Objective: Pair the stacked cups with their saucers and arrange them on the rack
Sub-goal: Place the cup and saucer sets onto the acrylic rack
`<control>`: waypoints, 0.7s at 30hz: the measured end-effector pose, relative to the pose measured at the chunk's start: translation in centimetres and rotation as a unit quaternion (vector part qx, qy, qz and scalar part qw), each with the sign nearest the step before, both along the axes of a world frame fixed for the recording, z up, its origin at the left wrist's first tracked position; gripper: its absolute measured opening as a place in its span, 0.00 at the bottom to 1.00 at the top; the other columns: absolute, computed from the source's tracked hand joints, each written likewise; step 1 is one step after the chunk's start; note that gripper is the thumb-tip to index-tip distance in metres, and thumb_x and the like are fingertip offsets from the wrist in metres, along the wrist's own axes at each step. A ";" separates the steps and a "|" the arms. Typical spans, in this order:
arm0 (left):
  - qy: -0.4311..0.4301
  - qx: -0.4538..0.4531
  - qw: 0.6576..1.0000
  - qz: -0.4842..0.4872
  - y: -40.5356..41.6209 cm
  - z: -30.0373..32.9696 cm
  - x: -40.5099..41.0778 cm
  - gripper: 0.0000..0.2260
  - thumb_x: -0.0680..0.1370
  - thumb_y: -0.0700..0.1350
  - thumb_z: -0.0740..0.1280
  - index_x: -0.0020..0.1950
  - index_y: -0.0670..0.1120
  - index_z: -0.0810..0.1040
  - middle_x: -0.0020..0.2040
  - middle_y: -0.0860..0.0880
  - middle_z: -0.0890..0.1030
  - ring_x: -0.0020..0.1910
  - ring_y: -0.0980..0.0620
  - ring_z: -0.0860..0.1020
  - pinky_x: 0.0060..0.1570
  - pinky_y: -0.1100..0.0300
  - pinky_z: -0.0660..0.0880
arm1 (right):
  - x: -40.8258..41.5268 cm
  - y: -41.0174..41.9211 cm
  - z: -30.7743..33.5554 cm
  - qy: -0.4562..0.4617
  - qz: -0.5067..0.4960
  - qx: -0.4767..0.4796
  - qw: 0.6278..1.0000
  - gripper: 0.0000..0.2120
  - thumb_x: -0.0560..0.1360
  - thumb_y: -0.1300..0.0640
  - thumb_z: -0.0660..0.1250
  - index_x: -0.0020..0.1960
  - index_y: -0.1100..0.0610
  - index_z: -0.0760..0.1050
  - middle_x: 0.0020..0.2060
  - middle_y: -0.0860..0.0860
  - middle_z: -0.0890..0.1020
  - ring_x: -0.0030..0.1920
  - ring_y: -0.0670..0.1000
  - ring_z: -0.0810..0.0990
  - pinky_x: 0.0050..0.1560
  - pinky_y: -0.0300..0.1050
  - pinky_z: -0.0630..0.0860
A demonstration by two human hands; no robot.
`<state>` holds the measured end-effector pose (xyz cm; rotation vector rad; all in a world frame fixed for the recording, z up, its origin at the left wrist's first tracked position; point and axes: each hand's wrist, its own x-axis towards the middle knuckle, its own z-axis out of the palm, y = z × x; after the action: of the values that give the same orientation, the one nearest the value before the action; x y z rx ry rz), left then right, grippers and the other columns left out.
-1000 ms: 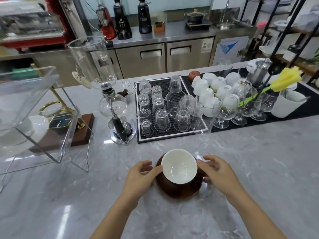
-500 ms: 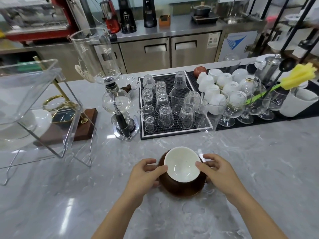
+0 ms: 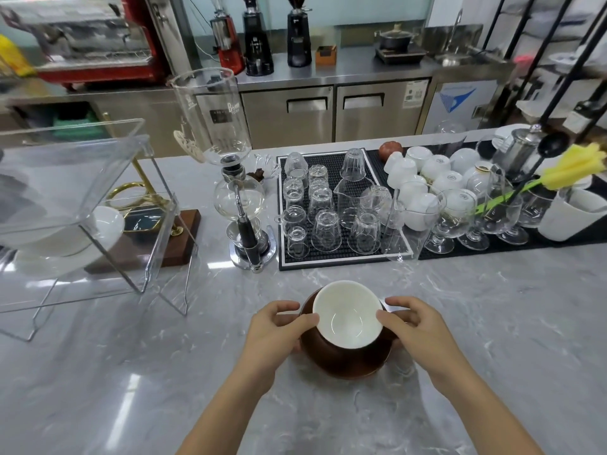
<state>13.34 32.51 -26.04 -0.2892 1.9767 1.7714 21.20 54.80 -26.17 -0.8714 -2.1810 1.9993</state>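
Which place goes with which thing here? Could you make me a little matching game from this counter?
Things:
1. white ceramic cup
2. yellow sponge brush
3. clear acrylic rack
4. upturned clear glasses

Places:
A. on the black mat
B. far left of the counter
C. between both hands, on the brown saucer
D. far right, in a white container

Pairs: 1-C, 2-D, 3-B, 4-A

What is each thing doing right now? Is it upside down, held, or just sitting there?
white cup: upright, empty, sitting on the brown saucer
brown saucer: gripped at both sides
left hand: holding the saucer, thumb on the cup rim
right hand: holding the saucer, thumb on the cup rim
clear rack: a white cup and saucer already inside
small glasses: upside down on the black mat
white cups: upside down, piled together
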 end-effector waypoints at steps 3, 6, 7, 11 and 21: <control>0.004 0.013 1.000 0.008 -1.1 1.2 -0.1 0.15 0.71 0.40 0.79 0.55 0.45 0.80 0.48 0.43 0.86 0.33 0.57 0.85 0.35 0.57 0.84 | -0.5 -0.8 1.5 0.010 0.015 0.007 1.000 0.14 0.73 0.56 0.74 0.57 0.52 0.78 0.47 0.57 0.84 0.48 0.57 0.83 0.49 0.55 0.81; 0.016 0.019 1.000 0.012 -2.3 2.8 -0.5 0.14 0.71 0.40 0.78 0.55 0.44 0.81 0.47 0.43 0.86 0.33 0.58 0.85 0.34 0.59 0.83 | -0.9 -1.8 3.3 0.025 0.027 0.015 0.999 0.13 0.73 0.56 0.74 0.57 0.52 0.78 0.47 0.58 0.84 0.48 0.58 0.84 0.45 0.54 0.83; 0.023 0.022 0.999 0.013 -2.8 3.5 -0.6 0.14 0.71 0.40 0.78 0.55 0.44 0.81 0.46 0.44 0.86 0.33 0.58 0.85 0.34 0.59 0.83 | -1.1 -2.1 4.0 0.030 0.032 0.017 0.999 0.13 0.73 0.56 0.74 0.56 0.52 0.78 0.47 0.59 0.84 0.48 0.58 0.84 0.44 0.53 0.83; 0.047 0.042 0.998 0.019 -4.7 6.4 -0.9 0.14 0.71 0.41 0.79 0.53 0.42 0.81 0.36 0.50 0.87 0.32 0.58 0.85 0.32 0.60 0.82 | -1.8 -3.5 7.0 0.048 0.056 0.012 0.997 0.14 0.73 0.55 0.75 0.57 0.53 0.79 0.46 0.60 0.85 0.41 0.53 0.85 0.37 0.47 0.83; 0.125 0.077 0.989 0.030 -9.2 15.0 -1.6 0.15 0.69 0.42 0.80 0.49 0.36 0.81 0.33 0.48 0.84 0.29 0.56 0.83 0.28 0.63 0.79 | -3.3 -7.5 15.6 0.116 0.092 0.029 0.989 0.10 0.73 0.58 0.74 0.54 0.56 0.79 0.44 0.60 0.83 0.35 0.49 0.85 0.33 0.48 0.83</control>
<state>11.75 23.35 -11.01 -0.0776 1.9985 2.0736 17.86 47.28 -10.54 -0.4187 -2.2411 1.9863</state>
